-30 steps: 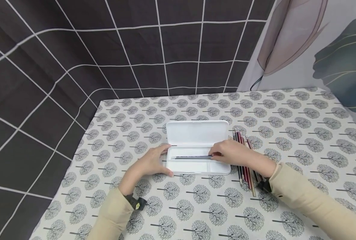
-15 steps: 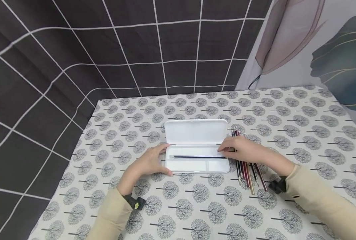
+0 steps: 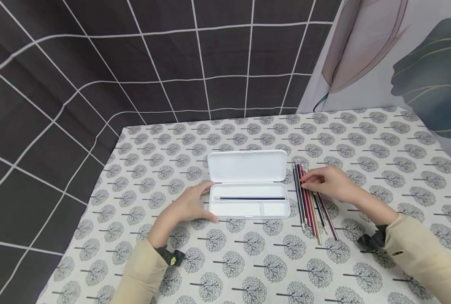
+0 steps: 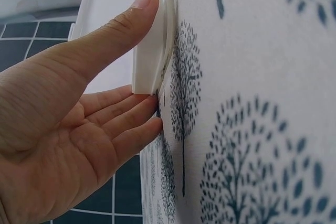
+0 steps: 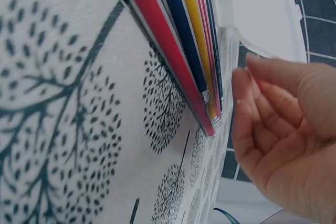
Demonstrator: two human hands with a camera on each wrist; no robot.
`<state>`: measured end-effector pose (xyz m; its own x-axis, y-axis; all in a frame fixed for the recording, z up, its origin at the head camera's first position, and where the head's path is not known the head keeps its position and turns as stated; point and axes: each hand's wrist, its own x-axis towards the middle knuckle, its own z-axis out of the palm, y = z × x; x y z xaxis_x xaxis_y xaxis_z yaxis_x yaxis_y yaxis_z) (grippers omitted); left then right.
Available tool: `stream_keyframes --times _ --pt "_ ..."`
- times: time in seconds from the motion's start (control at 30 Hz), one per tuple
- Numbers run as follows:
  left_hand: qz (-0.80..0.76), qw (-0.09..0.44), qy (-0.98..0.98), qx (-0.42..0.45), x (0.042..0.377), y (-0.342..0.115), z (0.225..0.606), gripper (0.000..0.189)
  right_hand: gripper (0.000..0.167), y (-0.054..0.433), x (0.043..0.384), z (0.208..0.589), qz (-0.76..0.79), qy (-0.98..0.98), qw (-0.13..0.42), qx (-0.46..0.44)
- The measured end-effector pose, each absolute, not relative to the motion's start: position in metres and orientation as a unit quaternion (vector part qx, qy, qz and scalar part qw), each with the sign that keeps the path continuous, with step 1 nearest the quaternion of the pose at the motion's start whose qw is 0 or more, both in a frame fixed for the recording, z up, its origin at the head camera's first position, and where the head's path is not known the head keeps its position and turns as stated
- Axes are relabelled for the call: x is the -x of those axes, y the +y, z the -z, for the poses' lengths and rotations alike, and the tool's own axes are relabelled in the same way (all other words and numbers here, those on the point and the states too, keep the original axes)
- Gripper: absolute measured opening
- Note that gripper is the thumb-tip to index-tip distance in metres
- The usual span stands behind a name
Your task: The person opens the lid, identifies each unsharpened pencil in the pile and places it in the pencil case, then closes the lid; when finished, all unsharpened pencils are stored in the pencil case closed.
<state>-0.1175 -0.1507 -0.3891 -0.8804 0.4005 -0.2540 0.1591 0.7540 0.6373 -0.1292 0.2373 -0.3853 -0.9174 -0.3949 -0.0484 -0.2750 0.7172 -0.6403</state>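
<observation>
White inside and out, the pencil case lies with its lid raised at the back. One dark pencil rests lengthwise in the rear compartment; in front, a short divider marks off a small section at the right end. The left hand spans the case's left end, thumb and fingers extended against it — bracing, not clenched. Just beyond the right end lie loose pencils, dark, red and gold. Over their far half hangs the right hand, loosely bent and holding nothing — whether its fingertips touch them, I cannot tell.
</observation>
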Motion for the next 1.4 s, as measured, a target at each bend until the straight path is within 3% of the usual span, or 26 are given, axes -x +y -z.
stream_keyframes --times 0.5,0.73,0.97,1.4 --pt "-0.329 0.183 0.914 -0.154 0.116 -0.151 0.39 0.106 0.031 0.223 0.136 0.387 0.303 0.938 0.12 0.116" --pt "-0.327 0.184 0.914 -0.154 0.117 -0.15 0.391 0.107 0.026 0.219 0.136 0.385 0.288 0.944 0.125 0.105" --pt "-0.327 0.192 0.913 -0.151 0.116 -0.15 0.391 0.107 0.046 0.213 0.136 0.384 0.27 0.945 0.157 0.098" --pt "-0.327 0.192 0.913 -0.152 0.117 -0.15 0.39 0.108 0.028 0.218 0.138 0.383 0.269 0.947 0.148 0.095"
